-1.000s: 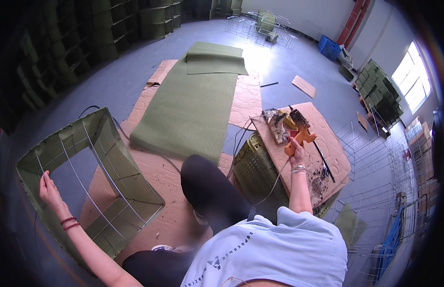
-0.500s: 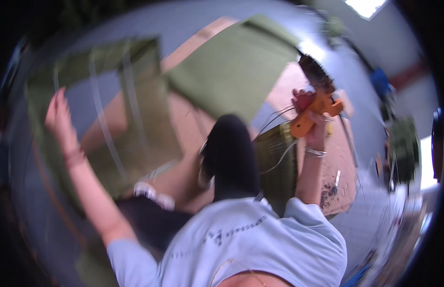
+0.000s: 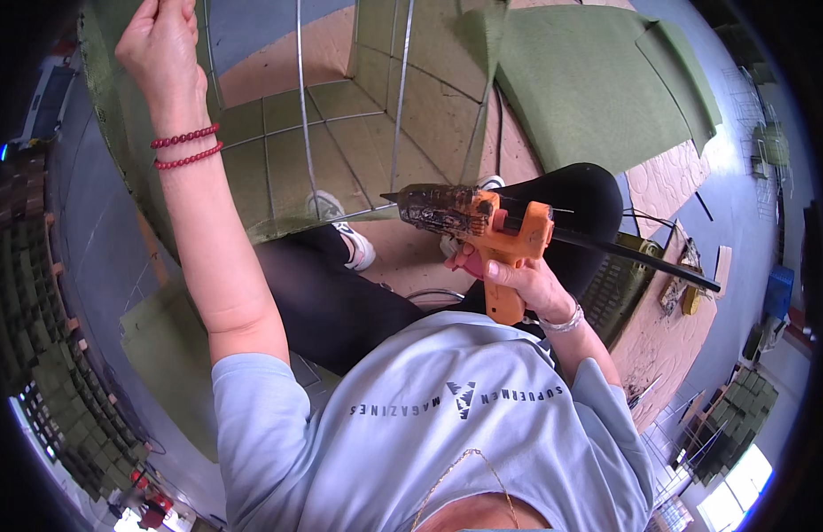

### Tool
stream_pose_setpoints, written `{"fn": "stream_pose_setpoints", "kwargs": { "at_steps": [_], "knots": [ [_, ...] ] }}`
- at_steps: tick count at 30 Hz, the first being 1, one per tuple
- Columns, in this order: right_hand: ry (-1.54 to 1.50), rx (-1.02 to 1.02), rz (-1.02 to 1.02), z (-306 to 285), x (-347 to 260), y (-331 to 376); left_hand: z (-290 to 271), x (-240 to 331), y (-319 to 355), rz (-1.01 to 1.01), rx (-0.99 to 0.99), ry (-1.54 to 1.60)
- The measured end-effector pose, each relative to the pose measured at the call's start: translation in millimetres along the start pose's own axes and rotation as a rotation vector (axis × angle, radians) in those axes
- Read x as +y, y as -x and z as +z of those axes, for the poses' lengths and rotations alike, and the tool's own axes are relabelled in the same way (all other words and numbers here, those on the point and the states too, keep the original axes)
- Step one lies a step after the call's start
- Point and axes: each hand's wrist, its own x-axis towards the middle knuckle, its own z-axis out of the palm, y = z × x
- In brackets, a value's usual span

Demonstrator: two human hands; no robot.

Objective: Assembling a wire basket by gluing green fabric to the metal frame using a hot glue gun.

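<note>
My right hand (image 3: 522, 282) grips an orange hot glue gun (image 3: 482, 226) with a grimy, blackened barrel that points left toward a wire frame basket (image 3: 340, 133). The basket is lined with green felt and lies in front of my knees. My left hand (image 3: 163, 40) is raised at the upper left, fingers closed on the top rim of the felt-covered basket wall. Red bead bracelets circle my left wrist. A black cord runs from the back of the glue gun to the right.
A large green felt sheet (image 3: 597, 80) lies on cardboard (image 3: 668, 186) at the upper right. A dark green wire crate (image 3: 620, 288) stands by my right leg. Stacks of green baskets (image 3: 39, 355) line the left side. Grey floor surrounds the cardboard.
My right hand lifted the glue gun off the cardboard at the right and brought it in front of my body, nozzle toward the basket. My left hand stayed on the basket rim.
</note>
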Motion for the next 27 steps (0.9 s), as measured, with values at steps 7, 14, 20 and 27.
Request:
{"fn": "stream_pose_setpoints", "kwargs": {
  "at_steps": [7, 14, 20, 27],
  "knots": [
    [0.156, -0.007, 0.046, 12.8, 17.0, -18.3, 33.1, 24.0, 25.6, 0.038, 0.045, -0.046],
    [0.284, -0.08, 0.12, 19.8, 18.2, -18.3, 52.8, 31.6, 41.1, 0.06, 0.017, -0.05],
    [0.314, -0.06, 0.099, 25.4, 31.6, -18.9, 57.2, 31.4, 39.8, 0.073, -0.021, -0.052],
    [0.419, -0.059, 0.126, 24.0, 37.3, -18.9, 60.0, 35.3, 42.8, 0.074, -0.016, -0.074]
  ]
}}
